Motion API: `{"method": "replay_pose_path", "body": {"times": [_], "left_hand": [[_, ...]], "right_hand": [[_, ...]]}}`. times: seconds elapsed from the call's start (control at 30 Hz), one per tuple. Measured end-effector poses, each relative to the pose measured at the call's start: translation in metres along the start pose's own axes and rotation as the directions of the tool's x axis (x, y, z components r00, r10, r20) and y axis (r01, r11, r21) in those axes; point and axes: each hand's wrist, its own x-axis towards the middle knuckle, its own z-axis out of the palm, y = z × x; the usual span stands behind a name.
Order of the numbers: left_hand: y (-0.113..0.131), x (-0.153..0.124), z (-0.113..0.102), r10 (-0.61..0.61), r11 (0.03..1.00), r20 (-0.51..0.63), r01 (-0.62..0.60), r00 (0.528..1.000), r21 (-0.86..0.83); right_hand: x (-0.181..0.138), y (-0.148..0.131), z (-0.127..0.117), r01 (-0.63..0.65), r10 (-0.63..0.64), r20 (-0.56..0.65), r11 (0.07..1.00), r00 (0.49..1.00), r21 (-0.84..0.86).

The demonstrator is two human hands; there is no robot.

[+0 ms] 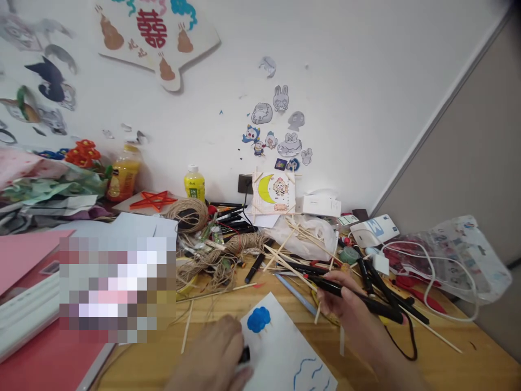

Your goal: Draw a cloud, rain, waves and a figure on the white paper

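A white sheet of paper (280, 342) lies on the wooden table, with a blue cloud (259, 319) coloured on it and blue wavy lines lower down. My left hand (214, 353) rests at the sheet's left edge, somewhat blurred. Its fingers are closed around a small black piece (245, 354) that looks like a marker cap; most of it is hidden. Over the clutter to the right, my right hand (350, 309) grips a black marker (366, 305) between thumb and fingers. Thin wooden sticks (280, 260) and a light blue pen (296, 295) lie near that hand.
Twine (185, 214), markers and sticks crowd the table's back. A stick-framed drawing (273, 193) leans on the wall beside a yellow-labelled bottle (194, 183). A white cable (429, 255) and plastic bag (468, 255) lie right; red folders (49, 353) lie left. One area is pixelated.
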Motion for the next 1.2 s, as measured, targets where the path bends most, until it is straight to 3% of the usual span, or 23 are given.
{"method": "replay_pose_path", "body": {"times": [0.07,0.13,0.27,0.43,0.53,0.63,0.77,0.83,1.0,1.2], "left_hand": [[-0.006,0.015,-0.011,-0.166,0.986,0.037,0.167,0.985,-0.014],[-0.012,0.027,-0.013,-0.227,0.971,0.134,0.234,0.965,-0.045],[-0.020,0.033,0.001,-0.164,0.977,0.190,0.186,0.968,-0.103],[-0.021,0.024,0.012,-0.120,0.980,0.241,0.154,0.963,-0.128],[-0.019,0.023,0.011,-0.099,0.982,0.244,0.134,0.965,-0.132],[-0.018,0.023,0.010,-0.085,0.983,0.226,0.119,0.970,-0.139],[-0.018,0.022,0.013,-0.059,0.986,0.175,0.085,0.983,-0.145],[-0.018,0.021,0.015,-0.051,0.988,0.153,0.073,0.987,-0.139],[-0.016,0.023,0.013,-0.053,0.983,0.153,0.079,0.987,-0.168],[-0.012,0.025,0.007,-0.025,0.973,0.210,0.073,0.977,-0.221]], "right_hand": [[-0.002,0.010,0.000,0.023,-0.020,0.042,0.998,0.999,-0.064],[-0.005,0.019,0.002,0.019,-0.004,0.129,0.993,0.992,-0.115],[-0.012,0.032,0.012,-0.068,0.137,0.287,0.969,0.948,-0.239],[-0.011,0.044,0.021,0.007,0.177,0.438,0.923,0.881,-0.385],[-0.012,0.053,0.022,0.115,0.123,0.414,0.856,0.902,-0.504],[-0.013,0.056,0.023,0.262,0.053,0.453,0.753,0.890,-0.604],[-0.011,0.048,0.028,0.322,0.010,0.483,0.733,0.875,-0.599],[-0.009,0.042,0.031,0.309,-0.016,0.466,0.769,0.884,-0.560],[-0.005,0.040,0.038,0.183,-0.031,0.284,0.830,0.958,-0.527],[-0.003,0.053,0.048,0.132,0.049,0.286,0.805,0.957,-0.578]]}}
